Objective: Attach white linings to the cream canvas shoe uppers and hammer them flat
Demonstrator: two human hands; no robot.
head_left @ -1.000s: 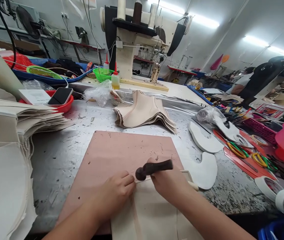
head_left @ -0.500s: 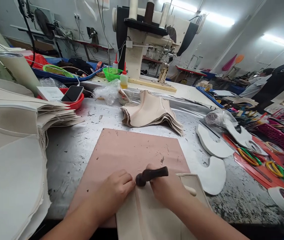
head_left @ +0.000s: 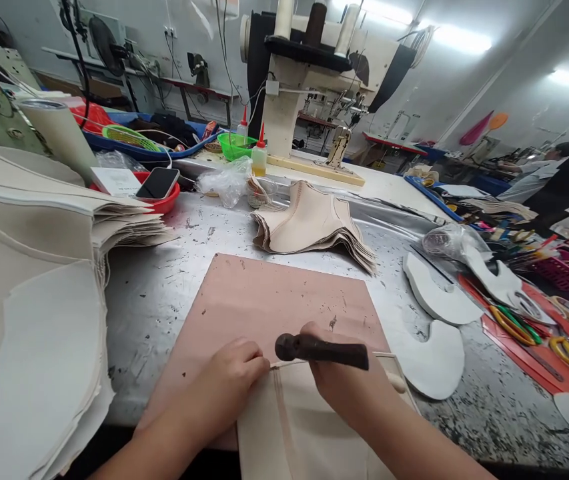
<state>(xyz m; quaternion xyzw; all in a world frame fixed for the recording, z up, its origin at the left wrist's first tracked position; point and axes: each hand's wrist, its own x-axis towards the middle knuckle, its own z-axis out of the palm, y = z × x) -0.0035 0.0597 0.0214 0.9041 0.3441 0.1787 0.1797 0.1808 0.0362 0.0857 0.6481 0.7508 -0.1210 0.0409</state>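
Observation:
My right hand (head_left: 347,380) is closed round a small hammer (head_left: 320,349) with a dark head, held just above a cream fabric piece (head_left: 309,427) with a lengthwise seam. With its fingers curled, my left hand (head_left: 227,383) presses down on the left top edge of that piece. The fabric lies on a pink work board (head_left: 264,307) on the scuffed metal table (head_left: 164,287). The hammer's pale handle end (head_left: 397,383) shows past my right hand.
Tall stacks of cream cut pieces (head_left: 34,280) fill the left. A pile of beige pieces (head_left: 314,227) lies behind the board, white templates (head_left: 437,327) to the right, scissors (head_left: 514,323) and tape rolls beyond. A sewing machine (head_left: 314,73), glue bottles and a red tray with a phone (head_left: 159,183) stand at the back.
The hammer head has swung from slanting up to lying level, pointing left over the seam. The view has shifted left. My left hand has stayed on the fabric.

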